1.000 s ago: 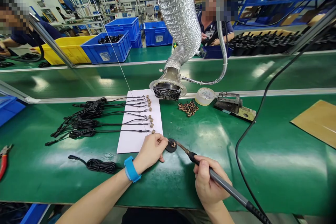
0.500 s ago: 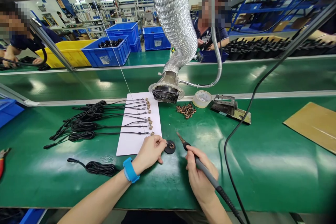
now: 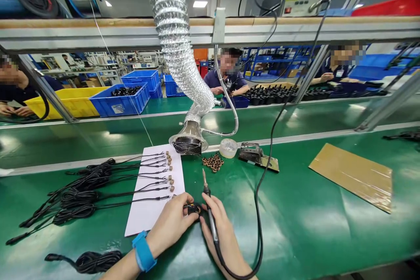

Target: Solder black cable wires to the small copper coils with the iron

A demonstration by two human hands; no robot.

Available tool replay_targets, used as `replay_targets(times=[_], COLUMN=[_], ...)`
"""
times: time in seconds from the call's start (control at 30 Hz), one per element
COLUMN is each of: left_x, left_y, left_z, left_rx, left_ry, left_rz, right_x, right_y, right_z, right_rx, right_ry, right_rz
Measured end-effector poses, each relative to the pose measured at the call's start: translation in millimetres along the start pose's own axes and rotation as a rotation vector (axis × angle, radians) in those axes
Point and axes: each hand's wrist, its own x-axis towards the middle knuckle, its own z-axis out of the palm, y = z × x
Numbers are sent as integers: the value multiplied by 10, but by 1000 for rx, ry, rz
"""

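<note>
My left hand, with a blue band on its wrist, pinches a small black round part that carries a ring of copper-coloured pieces. My right hand holds a soldering iron, its tip pointing up and away, and its fingers reach the right side of the round part. Left of my hands lies a white sheet with black cable ends and small metal pieces in a row. The coiled black cables extend to its left. A pile of small copper-coloured parts sits beyond the iron's tip.
A fume duct hangs over the bench's back edge. Near it are a solder roll and an iron stand. A brown board lies right. Another cable coil lies front left. Several people sit across, beside bins.
The view has tilted up and shifted right. My right hand has come in beside my left, and the iron now points more upright. The round part is now tilted between the hands.
</note>
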Motion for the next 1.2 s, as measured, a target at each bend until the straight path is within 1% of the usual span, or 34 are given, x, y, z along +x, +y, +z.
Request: replay_targets(times=[0.13, 0.2, 0.3, 0.37, 0.47, 0.5, 0.53, 0.6, 0.7, 0.83, 0.93, 1.0, 1.07, 1.13, 1.2], left_x=[51, 74, 121, 163, 199, 195, 182, 141, 74, 6, -21, -27, -27, -27, -28], left_y=[40, 16, -52, -96, -119, -112, -99, -61, -2, 23, 6, -10, -20, -16, 0], left_z=[39, 71, 105, 111, 104, 99, 94, 84, 78, 95, 126, 146, 157, 154, 142], left_rx=[108, 100, 40, -70, -380, -478, -552, -622, -631, -622, -561, -532, -572, -628, -636], left_ry=[-61, -68, -70, -101, -195, -209, -204, -154, -56, -5, 7, 2, -26, -55, -64], left_rz=[101, 105, 72, 21, -99, -124, -128, -93, -32, 36, 79, 70, 41, 33, 64], right_x=[-34, -41, -33, -17, 3, 6, 8, 14, 42, 84, 92, 90, 85, 72, 53], right_y=[48, 59, 59, 57, 58, 56, 51, 24, -54, -163, -176, -161, -144, -134, -126], right_z=[18, 15, 6, -1, -6, -9, -13, -32, -92, -170, -180, -175, -171, -167, -162], right_rx=[-25, -30, -29, -28, -17, -4, 16, 75, 216, 480, 570, 549, 499, 430, 354], right_ry=[-35, -50, -67, -72, -71, -74, -74, -64, -58, -91, -38, 35, 125, 192, 229], right_rz=[-25, -29, -50, -57, -41, -31, -20, 17, 149, 323, 395, 428, 440, 416, 344])
